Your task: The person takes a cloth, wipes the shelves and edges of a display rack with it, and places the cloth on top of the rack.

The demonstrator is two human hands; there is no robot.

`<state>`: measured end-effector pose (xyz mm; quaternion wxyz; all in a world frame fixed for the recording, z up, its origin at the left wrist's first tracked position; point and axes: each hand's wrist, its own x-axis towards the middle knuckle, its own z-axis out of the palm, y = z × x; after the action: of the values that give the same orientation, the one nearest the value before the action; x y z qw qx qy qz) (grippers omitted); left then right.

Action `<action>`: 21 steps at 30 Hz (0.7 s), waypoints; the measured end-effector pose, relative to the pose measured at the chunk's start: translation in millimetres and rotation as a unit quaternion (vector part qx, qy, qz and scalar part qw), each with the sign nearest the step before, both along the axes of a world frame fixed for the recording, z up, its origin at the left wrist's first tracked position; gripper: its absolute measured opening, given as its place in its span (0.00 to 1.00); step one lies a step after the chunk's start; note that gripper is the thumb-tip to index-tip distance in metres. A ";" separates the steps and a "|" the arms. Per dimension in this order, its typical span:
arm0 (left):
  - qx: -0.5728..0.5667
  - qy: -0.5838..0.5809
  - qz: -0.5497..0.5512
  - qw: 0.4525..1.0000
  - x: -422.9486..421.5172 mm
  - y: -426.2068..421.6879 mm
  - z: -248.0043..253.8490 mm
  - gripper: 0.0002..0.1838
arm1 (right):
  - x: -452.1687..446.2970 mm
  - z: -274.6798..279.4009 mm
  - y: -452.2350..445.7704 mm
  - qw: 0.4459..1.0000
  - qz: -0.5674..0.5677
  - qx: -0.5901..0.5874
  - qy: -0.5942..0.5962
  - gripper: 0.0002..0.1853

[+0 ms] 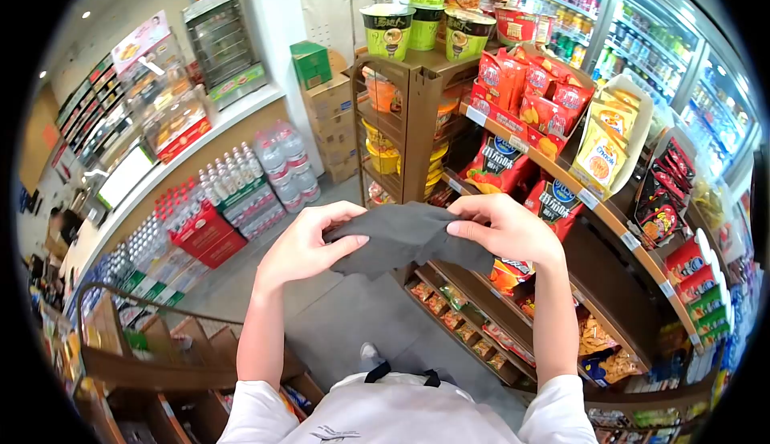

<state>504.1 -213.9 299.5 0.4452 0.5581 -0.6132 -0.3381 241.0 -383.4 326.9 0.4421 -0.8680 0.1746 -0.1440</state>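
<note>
A dark grey cloth (393, 239) is stretched between my two hands at chest height, in the middle of the head view. My left hand (317, 239) pinches its left end, thumb lying on the near face. On the other side my right hand (509, 231) grips the upper right part, with its thumb pressed on top. The cloth sags a little and its right corner droops below my right hand. Fingers behind the fabric are hidden. Beyond my right hand, red and black snack bags (553, 207) sit on a shelf.
A brown shelf unit (417, 95) carries green noodle cups (389, 31) on top. Red snack bags (553, 95) fill the shelf to the right, before glass-door fridges (642, 31). Bottled water packs (287, 167) stand by the counter (172, 155) at left. Grey floor (345, 316) lies below.
</note>
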 end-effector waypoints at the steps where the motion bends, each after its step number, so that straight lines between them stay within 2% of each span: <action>1: -0.012 -0.003 -0.002 1.000 9.9 -8.6 1.3 0.16 | 6.1 1.7 -1.5 0.999 -0.035 -0.033 -0.011 0.12; 2: -0.046 -0.038 0.007 0.998 16.9 -16.5 2.8 0.12 | 12.0 5.9 -2.7 0.997 -0.052 -0.059 -0.018 0.12; 3: -0.052 -0.031 -0.005 0.998 22.3 -25.2 3.1 0.12 | 17.1 20.0 2.2 0.995 -0.083 -0.058 0.009 0.12; 6: -0.095 -0.024 0.037 0.995 36.1 -57.9 12.3 0.10 | 34.4 37.1 -6.6 0.987 -0.137 -0.077 -0.025 0.11; 9: -0.215 -0.028 0.071 0.974 49.7 -101.2 35.2 0.10 | 54.1 53.4 -42.7 0.976 -0.139 -0.091 -0.138 0.12; 13: -0.291 -0.098 0.142 0.941 73.2 -160.5 107.8 0.11 | 88.2 110.5 -95.8 0.951 -0.231 -0.150 -0.140 0.17; 15: -0.355 -0.210 0.222 0.883 73.0 -191.3 123.0 0.15 | 109.7 118.4 -132.5 0.917 -0.288 -0.230 -0.149 0.20; 16: -0.419 -0.371 0.294 0.775 67.8 -203.6 119.9 0.17 | 122.1 113.6 -143.5 0.889 -0.318 -0.276 -0.179 0.21; 17: -0.459 -0.515 0.350 0.633 61.2 -213.5 110.5 0.21 | 133.9 103.6 -152.5 0.859 -0.346 -0.318 -0.204 0.21; 18: -0.446 -0.546 0.309 0.639 56.1 -222.1 95.9 0.24 | 143.6 87.1 -167.4 0.819 -0.337 -0.403 -0.231 0.22; 19: -0.434 -0.574 0.269 0.641 50.5 -230.9 84.8 0.28 | 148.9 78.7 -164.5 0.813 -0.322 -0.421 -0.243 0.21; 21: -0.439 -0.449 0.134 0.767 39.2 -236.9 59.0 0.20 | 151.2 58.5 -170.6 0.820 -0.253 -0.456 -0.236 0.18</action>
<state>543.3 -450.7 358.5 0.3560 0.4664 -0.7437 0.3203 392.2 -554.0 385.4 -0.0287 -0.8350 0.1932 -0.5143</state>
